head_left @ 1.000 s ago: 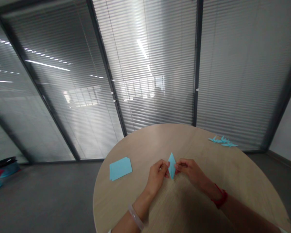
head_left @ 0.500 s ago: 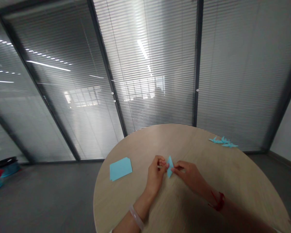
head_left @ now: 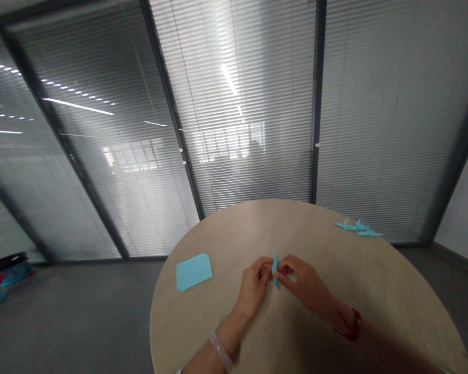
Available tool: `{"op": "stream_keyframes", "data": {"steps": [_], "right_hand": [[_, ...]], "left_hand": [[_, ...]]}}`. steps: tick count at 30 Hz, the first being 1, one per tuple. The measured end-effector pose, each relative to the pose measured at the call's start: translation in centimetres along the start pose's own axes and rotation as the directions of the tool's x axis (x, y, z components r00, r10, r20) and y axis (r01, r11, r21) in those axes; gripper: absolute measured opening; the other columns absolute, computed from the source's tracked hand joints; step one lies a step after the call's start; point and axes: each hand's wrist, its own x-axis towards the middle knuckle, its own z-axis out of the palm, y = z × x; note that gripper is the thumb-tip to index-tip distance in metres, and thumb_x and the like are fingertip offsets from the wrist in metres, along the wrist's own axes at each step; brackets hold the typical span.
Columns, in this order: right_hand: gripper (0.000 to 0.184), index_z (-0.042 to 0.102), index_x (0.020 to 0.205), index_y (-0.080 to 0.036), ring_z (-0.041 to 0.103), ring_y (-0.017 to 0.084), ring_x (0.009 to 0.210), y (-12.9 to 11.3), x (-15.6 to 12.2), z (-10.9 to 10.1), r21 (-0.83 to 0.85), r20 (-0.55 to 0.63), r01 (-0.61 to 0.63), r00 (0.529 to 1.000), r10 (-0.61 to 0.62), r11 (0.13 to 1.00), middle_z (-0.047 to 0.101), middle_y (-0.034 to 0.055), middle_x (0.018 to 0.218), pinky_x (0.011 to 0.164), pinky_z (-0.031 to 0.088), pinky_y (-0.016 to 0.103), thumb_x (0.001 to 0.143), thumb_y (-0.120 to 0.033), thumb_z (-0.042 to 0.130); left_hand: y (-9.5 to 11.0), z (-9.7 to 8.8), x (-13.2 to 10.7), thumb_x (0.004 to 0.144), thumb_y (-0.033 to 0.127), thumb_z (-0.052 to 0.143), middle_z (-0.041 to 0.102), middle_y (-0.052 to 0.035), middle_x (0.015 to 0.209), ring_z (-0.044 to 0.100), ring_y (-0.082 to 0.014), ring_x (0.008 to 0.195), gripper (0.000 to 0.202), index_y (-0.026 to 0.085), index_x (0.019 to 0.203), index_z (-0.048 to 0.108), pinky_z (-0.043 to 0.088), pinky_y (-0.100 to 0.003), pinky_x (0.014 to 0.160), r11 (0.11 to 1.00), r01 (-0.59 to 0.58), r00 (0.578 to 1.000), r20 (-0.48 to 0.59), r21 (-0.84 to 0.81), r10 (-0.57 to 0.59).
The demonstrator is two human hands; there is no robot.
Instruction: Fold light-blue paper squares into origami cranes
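Observation:
A small folded piece of light blue paper (head_left: pixel 275 265) stands narrow and upright over the middle of a round wooden table (head_left: pixel 374 291). My left hand (head_left: pixel 255 286) pinches it from the left, fingers closed on it. My right hand (head_left: pixel 302 280) pinches it from the right, thumb and fingers pressed on its edge. A pale bangle sits on my left wrist and a red cord on my right wrist.
A stack of light blue paper sheets (head_left: pixel 194 270) lies on the table to the left of my hands. Several folded blue paper figures (head_left: pixel 359 227) lie near the far right rim. Glass walls with blinds (head_left: pixel 237 104) stand behind the table; grey floor surrounds it.
The folded paper looked like a wider diamond a second ago; now it is narrower, seen almost edge-on. Both hands have closed in tighter around it and stayed over the same spot.

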Motion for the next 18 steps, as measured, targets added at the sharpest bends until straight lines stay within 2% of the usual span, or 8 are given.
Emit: {"op": "stream_keyframes", "data": {"steps": [4, 7, 10, 15, 18], "right_hand": [[0.006, 0.058, 0.087, -0.02, 0.057, 0.017, 0.078, -0.09, 0.02, 0.0, -0.003, 0.02, 0.015, 1.0, -0.014, 1.0, 0.06, 0.0014, 0.084, 0.073, 0.045, 0.03, 0.084, -0.024, 0.061], [0.01, 0.057, 0.09, -0.02, 0.057, 0.018, 0.081, -0.03, 0.06, 0.09, -0.017, 0.026, 0.045, 0.999, -0.045, 0.999, 0.06, 0.0026, 0.087, 0.075, 0.046, 0.032, 0.084, -0.026, 0.062], [0.011, 0.058, 0.094, -0.021, 0.056, 0.02, 0.089, 0.12, 0.06, 0.21, -0.032, 0.057, 0.114, 0.992, -0.112, 0.993, 0.06, 0.0046, 0.093, 0.082, 0.047, 0.035, 0.084, -0.024, 0.062], [0.037, 0.058, 0.11, -0.021, 0.054, 0.024, 0.1, 0.3, -0.08, 0.26, -0.098, 0.142, 0.189, 0.974, -0.174, 0.977, 0.058, 0.0085, 0.107, 0.089, 0.046, 0.042, 0.076, -0.021, 0.071], [0.04, 0.059, 0.111, -0.019, 0.054, 0.025, 0.102, 0.14, -0.12, 0.16, -0.141, 0.183, 0.199, 0.968, -0.172, 0.97, 0.058, 0.0096, 0.11, 0.09, 0.045, 0.042, 0.073, -0.019, 0.073]], "left_hand": [[0.53, 0.01, 0.04, 0.08, 0.02, 0.049, 0.071, -0.007, 0.092, 0.063, -0.0195, 0.087, 0.025, 0.016, 0.094, 0.07, 0.048, -0.029, 0.079, 0.999, -0.009, 0.999, 0.051, -0.032, 0.011], [0.47, 0.0, 0.19, 0.082, 0.031, 0.051, 0.07, -0.007, 0.09, 0.062, -0.0197, 0.085, 0.026, 0.016, 0.091, 0.07, 0.048, -0.029, 0.076, 0.984, 0.069, 0.997, 0.051, -0.165, -0.061], [0.13, -0.07, 0.36, 0.08, 0.045, 0.058, 0.067, -0.0057, 0.081, 0.06, -0.0177, 0.076, 0.033, 0.014, 0.083, 0.068, 0.047, -0.027, 0.069, 0.958, 0.148, 0.988, 0.002, -0.244, -0.153], [0.04, -0.37, 0.41, 0.067, 0.047, 0.073, 0.067, -0.0038, 0.076, 0.059, -0.0159, 0.072, 0.037, 0.014, 0.083, 0.068, 0.046, -0.026, 0.07, 0.906, 0.221, 0.971, -0.012, -0.36, -0.241], [0.27, -0.53, 0.34, 0.066, 0.047, 0.073, 0.069, -0.0042, 0.076, 0.06, -0.0164, 0.072, 0.037, 0.014, 0.084, 0.069, 0.046, -0.026, 0.071, 0.898, 0.233, 0.966, -0.017, -0.372, -0.258]]}}
